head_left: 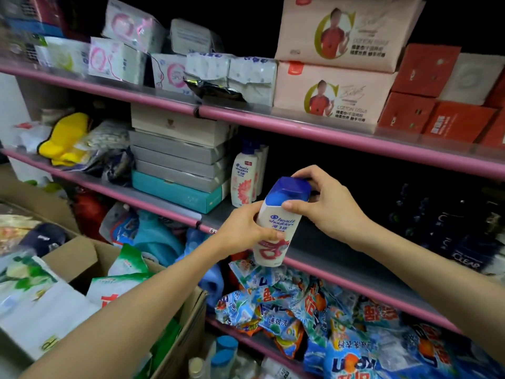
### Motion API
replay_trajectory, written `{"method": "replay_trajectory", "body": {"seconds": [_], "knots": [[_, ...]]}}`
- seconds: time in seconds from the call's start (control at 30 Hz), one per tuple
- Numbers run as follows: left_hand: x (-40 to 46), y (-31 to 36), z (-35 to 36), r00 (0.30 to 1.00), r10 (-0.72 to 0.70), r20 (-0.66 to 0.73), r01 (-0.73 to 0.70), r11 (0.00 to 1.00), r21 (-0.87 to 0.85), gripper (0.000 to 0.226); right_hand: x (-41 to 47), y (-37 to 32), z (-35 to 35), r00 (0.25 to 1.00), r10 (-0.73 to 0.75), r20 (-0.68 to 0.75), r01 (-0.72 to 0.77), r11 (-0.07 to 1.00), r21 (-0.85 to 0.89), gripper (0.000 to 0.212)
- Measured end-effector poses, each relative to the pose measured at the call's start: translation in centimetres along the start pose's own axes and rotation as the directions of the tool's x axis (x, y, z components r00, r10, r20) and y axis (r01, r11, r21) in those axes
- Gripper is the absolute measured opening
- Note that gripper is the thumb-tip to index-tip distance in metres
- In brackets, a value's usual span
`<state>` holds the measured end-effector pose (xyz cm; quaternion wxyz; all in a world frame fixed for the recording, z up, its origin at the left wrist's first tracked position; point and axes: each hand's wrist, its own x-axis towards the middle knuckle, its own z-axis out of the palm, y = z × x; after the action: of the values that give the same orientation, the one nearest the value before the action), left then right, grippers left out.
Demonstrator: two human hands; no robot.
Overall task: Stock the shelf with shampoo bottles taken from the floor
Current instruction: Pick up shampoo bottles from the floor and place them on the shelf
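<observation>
Mid-stocking, one bottle in transit. Shampoo bottle (277,222), white with blue cap, held in the air in front of the middle shelf (355,272), its base just past the pink front rail, not yet set down as far as can be judged. Left hand (246,231) wraps the bottle's lower body from the near side, fingers curled round it, thumb across the label. Right hand (325,206) takes the top: thumb pressed at the shoulder just below the cap, fingers curled over the far side of the cap. Both hands closed firmly on the one bottle. Long axis near upright, tipped so the cap leans up and toward the right hand, the base down toward the left wrist; label faces the camera. Done so far: a short row of matching shelved bottles (243,179) stands beyond the left hand's knuckles, deeper on the same shelf, beside a stack of flat boxes (177,160). Shelf surface directly behind and beyond the right hand reads dark and seemingly unfilled, so room remains; further out past the right forearm sit dark bottles (461,250) of another brand. What is left: set this bottle upright beside the row, then fetch more. The floor stock itself is hard to make out; blue-capped bottles (224,354) show below the left forearm, count unclear.
</observation>
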<state>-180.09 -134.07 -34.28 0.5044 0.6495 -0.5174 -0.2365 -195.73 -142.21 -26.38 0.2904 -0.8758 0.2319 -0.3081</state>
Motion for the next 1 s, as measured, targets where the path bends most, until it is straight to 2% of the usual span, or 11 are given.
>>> {"method": "replay_trajectory", "body": {"seconds": [0.1, 0.17, 0.23, 0.33, 0.53, 0.63, 0.7, 0.83, 1.0], "knots": [[0.8, -1.1, -0.5, 0.991, -0.026, -0.135, 0.018, 0.998, -0.058, 0.044, 1.9, 0.3, 1.7, 0.996, -0.044, -0.078, 0.044, 0.999, 0.004, 0.041], [1.3, -1.9, 0.1, 0.949, -0.034, -0.312, 0.014, 0.998, -0.067, 0.047, 3.3, 0.4, 2.7, 0.988, -0.058, -0.146, 0.06, 0.998, 0.01, 0.04], [2.0, -2.7, 0.8, 0.907, -0.051, -0.419, 0.045, 0.999, -0.024, 0.061, 4.8, 0.5, 3.9, 0.979, -0.072, -0.19, 0.071, 0.997, -0.008, 0.041], [3.3, -4.2, 1.7, 0.897, -0.075, -0.435, 0.108, 0.993, 0.052, 0.084, 6.8, 1.1, 5.9, 0.978, -0.048, -0.204, 0.049, 0.999, -0.003, 0.044], [5.9, -7.2, 1.9, 0.856, -0.167, -0.489, 0.274, 0.949, 0.156, 0.106, 10.1, 2.5, 9.7, 0.976, 0.056, -0.209, -0.03, 0.991, 0.127, 0.045], [6.9, -8.1, 2.0, 0.809, -0.175, -0.561, 0.324, 0.93, 0.177, 0.09, 11.2, 3.3, 10.9, 0.97, 0.102, -0.219, -0.057, 0.977, 0.204, 0.046], [7.5, -8.6, 1.8, 0.794, -0.178, -0.582, 0.33, 0.93, 0.165, 0.077, 11.2, 4.6, 11.5, 0.973, 0.146, -0.177, -0.096, 0.959, 0.265, 0.047], [8.6, -9.8, 0.6, 0.804, -0.134, -0.579, 0.282, 0.943, 0.175, 0.063, 10.5, 7.3, 14.0, 0.972, 0.227, -0.066, -0.213, 0.962, 0.172, 0.049], [10.3, -11.3, -1.2, 0.784, -0.13, -0.607, 0.293, 0.94, 0.177, 0.048, 11.7, 8.3, 17.3, 0.957, 0.281, -0.069, -0.263, 0.945, 0.194, 0.052]]}}
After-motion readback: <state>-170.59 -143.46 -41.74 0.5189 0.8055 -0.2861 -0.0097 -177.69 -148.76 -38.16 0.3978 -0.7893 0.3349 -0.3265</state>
